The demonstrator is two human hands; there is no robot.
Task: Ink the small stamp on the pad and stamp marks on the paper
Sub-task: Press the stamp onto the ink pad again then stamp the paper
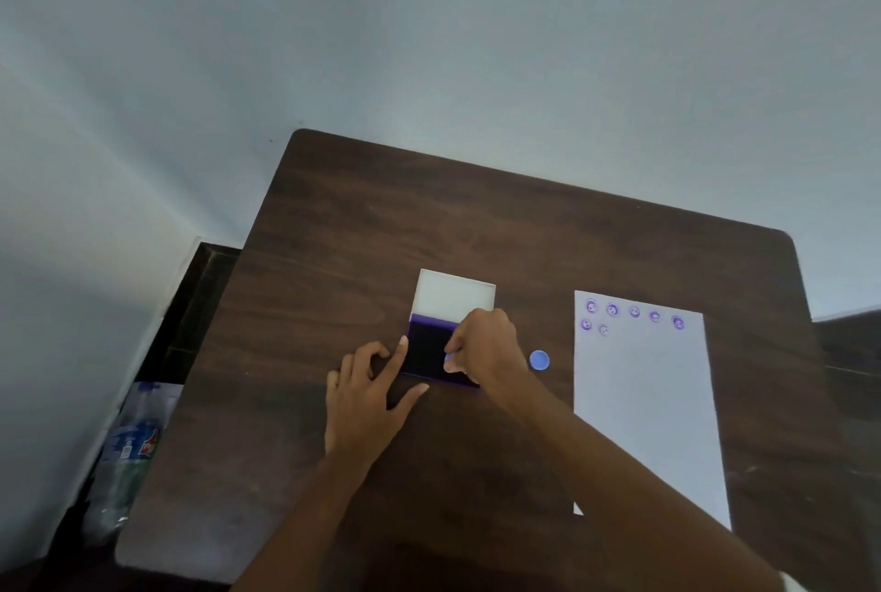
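We look down on a dark wooden desk (500, 219) set against a pale wall. Off the desk's left edge, on the floor, stands a clear plastic bottle (131, 448) with a blue label. Near the middle of the desk our left hand (367, 393) lies flat, fingers spread and loose, holding nothing; its index fingertip and thumb touch the left and near edges of the ink pad (429, 350). The pad is a purple case lying open, its white lid (455, 296) folded back toward the far edge of the desk. Our right hand (486, 346) hovers over the pad's right half, fingers pinched tight around the small stamp (449, 358), of which only a sliver of blue shows, pressed down on the dark ink surface. Just right of that hand a round blue cap (539, 360) lies on the desk. Further right, toward the right edge, lies the white paper (643, 400), with seven round purple marks (634, 312) in two rows along its far end.
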